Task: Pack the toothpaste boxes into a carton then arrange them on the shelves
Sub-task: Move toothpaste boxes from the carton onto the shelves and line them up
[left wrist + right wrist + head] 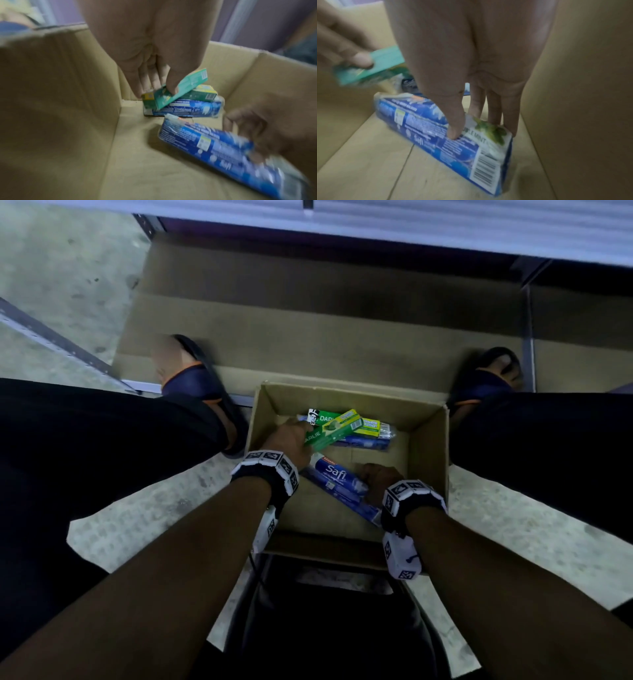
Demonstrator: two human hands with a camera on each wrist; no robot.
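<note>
Presently we find both hands down inside the open carton [428, 446], which sits on the floor between the person's feet, near a flattened cardboard sheet [308, 313] under the shelf edge [411, 227].

The left hand [291, 440] pinches a green Darlie box [334, 431] between thumb and fingertips, tilted, its far end resting on a second green box [199, 94] that lies on a blue pack [366, 441] at the far wall. The right hand [380, 475] grips a shrink-wrapped blue Safi pack [337, 479] at its near end, thumb on one face and fingers pressed together on the other, the pack lying diagonally on the carton floor.

Risks, in our judgement:
- The tilted green box may slide off the stack if let go at this angle, since it bears on an edge only.
- The Safi pack lies askew; left so, it wastes floor space and later boxes may jam.
- The wrap looks slick and loose at its end, so the pinch may slip.
- The far stack is uneven and could topple when the carton is lifted.
</note>
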